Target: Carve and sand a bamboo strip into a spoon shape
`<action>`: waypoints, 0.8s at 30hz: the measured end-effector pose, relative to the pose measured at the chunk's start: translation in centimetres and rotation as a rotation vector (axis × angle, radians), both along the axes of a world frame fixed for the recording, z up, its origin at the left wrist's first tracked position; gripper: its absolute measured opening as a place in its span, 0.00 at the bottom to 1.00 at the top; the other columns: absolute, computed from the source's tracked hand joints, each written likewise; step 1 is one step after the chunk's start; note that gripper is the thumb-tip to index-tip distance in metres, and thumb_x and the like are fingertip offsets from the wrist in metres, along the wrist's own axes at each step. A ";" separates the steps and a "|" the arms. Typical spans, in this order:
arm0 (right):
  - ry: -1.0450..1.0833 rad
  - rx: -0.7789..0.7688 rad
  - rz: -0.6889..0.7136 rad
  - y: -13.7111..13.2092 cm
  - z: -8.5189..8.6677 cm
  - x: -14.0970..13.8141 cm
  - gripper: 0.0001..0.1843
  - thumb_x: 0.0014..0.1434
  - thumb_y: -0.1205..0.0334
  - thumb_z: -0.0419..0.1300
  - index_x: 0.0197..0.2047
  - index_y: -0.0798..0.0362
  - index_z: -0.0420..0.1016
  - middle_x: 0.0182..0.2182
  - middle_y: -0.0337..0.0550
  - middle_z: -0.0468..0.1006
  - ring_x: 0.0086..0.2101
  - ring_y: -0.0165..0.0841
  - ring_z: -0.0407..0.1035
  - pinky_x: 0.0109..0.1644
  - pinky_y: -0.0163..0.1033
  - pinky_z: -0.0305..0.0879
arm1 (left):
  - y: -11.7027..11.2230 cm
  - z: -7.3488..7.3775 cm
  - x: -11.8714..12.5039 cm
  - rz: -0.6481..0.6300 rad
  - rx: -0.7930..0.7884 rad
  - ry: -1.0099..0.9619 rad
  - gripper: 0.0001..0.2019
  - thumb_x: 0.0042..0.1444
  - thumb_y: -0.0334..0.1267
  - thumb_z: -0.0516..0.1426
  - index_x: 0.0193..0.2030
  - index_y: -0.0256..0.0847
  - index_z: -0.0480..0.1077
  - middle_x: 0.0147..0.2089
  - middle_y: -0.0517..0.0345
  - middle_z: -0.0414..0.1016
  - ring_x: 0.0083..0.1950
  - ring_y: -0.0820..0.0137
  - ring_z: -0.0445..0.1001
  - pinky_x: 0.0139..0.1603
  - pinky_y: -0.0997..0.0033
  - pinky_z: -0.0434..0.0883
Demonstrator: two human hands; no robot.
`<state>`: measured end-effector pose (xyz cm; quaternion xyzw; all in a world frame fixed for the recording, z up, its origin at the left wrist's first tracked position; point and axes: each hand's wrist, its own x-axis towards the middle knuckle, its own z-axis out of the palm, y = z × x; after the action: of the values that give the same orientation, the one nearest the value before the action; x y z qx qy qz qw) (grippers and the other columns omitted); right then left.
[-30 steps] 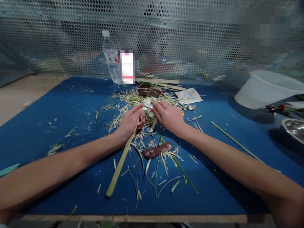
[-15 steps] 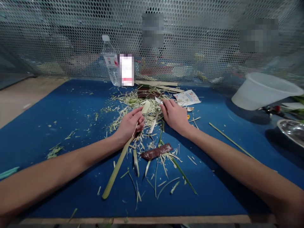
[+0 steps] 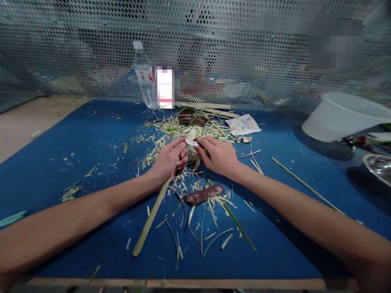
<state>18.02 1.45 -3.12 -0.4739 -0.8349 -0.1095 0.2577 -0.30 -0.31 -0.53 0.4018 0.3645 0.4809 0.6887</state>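
Note:
My left hand is closed around a long pale-green plant stalk, whose near end slants down toward the table's front. The stalk's whitish far tip sticks out past my fingers. In my right hand is a small knife, its shiny blade lying against or just over the stalk beside my left thumb; its handle is hidden in my fingers. Beneath both hands spreads a heap of pale shavings. A dark red-brown strip lies in front of the hands among cut slivers.
A water bottle and a lit phone stand against the perforated metal screen. A printed packet lies behind my right hand. At right are a white plastic tub, a metal bowl and a thin stalk.
My right hand has moved left and slightly nearer with the knife, bringing the blade from beyond the stalk's tip to the stalk by my left thumb. My left hand keeps its hold.

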 end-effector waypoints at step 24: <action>0.213 -0.015 -0.105 1.3 0.1 1.4 0.25 0.72 0.50 0.43 0.54 0.54 0.75 0.48 0.49 0.82 0.43 0.38 0.76 0.38 0.40 0.62 | -0.2 -0.1 -0.1 -0.038 0.019 0.038 0.17 0.62 0.34 0.57 0.58 0.37 0.70 0.23 0.67 0.61 0.19 0.81 0.57 0.20 0.76 0.50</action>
<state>19.45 2.79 -2.98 -0.5279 -0.7776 -0.0656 0.3350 -0.45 -0.53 -0.67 0.4242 0.3652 0.4636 0.6869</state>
